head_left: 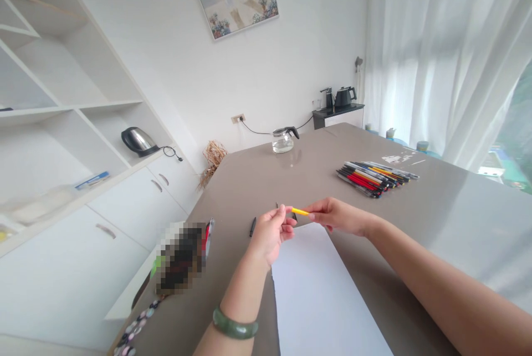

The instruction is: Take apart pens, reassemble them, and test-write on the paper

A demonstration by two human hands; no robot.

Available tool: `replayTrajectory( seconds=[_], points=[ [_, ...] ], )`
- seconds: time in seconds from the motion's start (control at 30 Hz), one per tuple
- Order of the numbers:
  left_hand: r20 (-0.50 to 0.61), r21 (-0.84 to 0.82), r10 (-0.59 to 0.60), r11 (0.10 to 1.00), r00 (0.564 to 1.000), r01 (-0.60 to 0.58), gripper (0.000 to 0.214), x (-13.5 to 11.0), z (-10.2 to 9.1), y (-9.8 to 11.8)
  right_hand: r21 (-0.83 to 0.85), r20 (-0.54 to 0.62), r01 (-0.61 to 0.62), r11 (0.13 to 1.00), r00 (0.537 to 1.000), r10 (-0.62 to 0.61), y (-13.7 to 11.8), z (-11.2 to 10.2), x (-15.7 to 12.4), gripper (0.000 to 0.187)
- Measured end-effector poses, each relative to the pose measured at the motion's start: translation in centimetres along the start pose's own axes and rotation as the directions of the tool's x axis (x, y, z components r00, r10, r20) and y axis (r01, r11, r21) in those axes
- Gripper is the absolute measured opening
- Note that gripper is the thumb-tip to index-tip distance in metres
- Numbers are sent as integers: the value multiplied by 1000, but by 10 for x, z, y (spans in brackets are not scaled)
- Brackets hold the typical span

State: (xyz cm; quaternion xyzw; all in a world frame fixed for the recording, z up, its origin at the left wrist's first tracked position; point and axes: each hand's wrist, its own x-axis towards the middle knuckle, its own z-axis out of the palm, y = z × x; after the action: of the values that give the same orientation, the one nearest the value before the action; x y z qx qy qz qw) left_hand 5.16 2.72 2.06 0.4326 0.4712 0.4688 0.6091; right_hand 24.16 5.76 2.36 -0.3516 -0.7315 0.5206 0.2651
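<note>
A small yellow pen piece (300, 211) spans the gap between my two hands, above the top end of a white sheet (320, 289). My left hand (274, 230), with a green bangle on its wrist, pinches the left end between thumb and forefinger; its other fingers are curled. My right hand (338, 215) grips the right end with its fingertips. A short black pen part (252, 227) lies on the table left of my left hand. Thin dark bits show just behind my fingers, too small and covered to name.
A row of pens (374, 178) lies at the right of the brown table (245, 179), with white scraps (397, 157) beyond. A glass pot (283, 141) stands at the far edge. A blurred dark object (183, 259) with a beaded strap (137, 327) is at the left edge.
</note>
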Motion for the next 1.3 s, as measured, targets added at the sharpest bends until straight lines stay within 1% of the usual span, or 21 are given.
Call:
replayTrajectory(
  seconds=[0.07, 0.1, 0.17, 0.23, 0.27, 0.33, 0.43, 0.63, 0.97, 1.07, 1.2, 1.3],
  points=[
    [18, -29, -20, 999, 1000, 20, 35, -1, -5, -5, -67, 32, 23, 997, 999, -21, -1, 1, 0, 28],
    [24, -34, -30, 999, 999, 30, 32, -1, -7, -8, -84, 22, 29, 996, 999, -28, -1, 2, 1, 28],
    [25, -71, -46, 996, 999, 47, 26, -1, -9, -13, -68, -72, 17, 998, 997, -22, -1, 4, 4, 29],
    [22, -157, -61, 986, 998, 64, 21, 0, -8, -17, 20, -213, 4, 1000, 977, 1, -1, 9, 7, 29],
    [20, -211, -71, 975, 997, 73, 19, 0, -7, -19, 87, -265, 21, 996, 964, 3, -1, 11, 8, 28],
    [13, -313, -91, 945, 996, 90, 15, -1, -5, -20, 228, -317, 88, 970, 948, -12, -3, 17, 11, 26],
    [12, -410, -119, 905, 993, 113, 9, -2, -4, -20, 365, -335, 171, 915, 941, -42, -6, 26, 12, 24],
    [37, -439, -138, 887, 990, 140, 9, -5, -5, -20, 405, -365, 237, 883, 928, -81, -8, 32, 13, 17],
    [39, -425, -136, 894, 990, 140, 13, -4, -7, -22, 483, -403, 244, 841, 915, -34, 0, 29, 15, 16],
    [34, -406, -136, 904, 990, 138, 14, -5, -6, -21, 517, -409, 222, 827, 913, 11, 2, 26, 15, 17],
    [18, -385, -142, 913, 990, 138, 16, -5, -5, -19, 595, -400, 155, 788, 908, 124, 9, 21, 18, 15],
    [8, -376, -151, 915, 988, 143, 16, -6, -3, -18, 651, -382, 120, 750, 905, 187, 16, 16, 19, 13]
  ],
)
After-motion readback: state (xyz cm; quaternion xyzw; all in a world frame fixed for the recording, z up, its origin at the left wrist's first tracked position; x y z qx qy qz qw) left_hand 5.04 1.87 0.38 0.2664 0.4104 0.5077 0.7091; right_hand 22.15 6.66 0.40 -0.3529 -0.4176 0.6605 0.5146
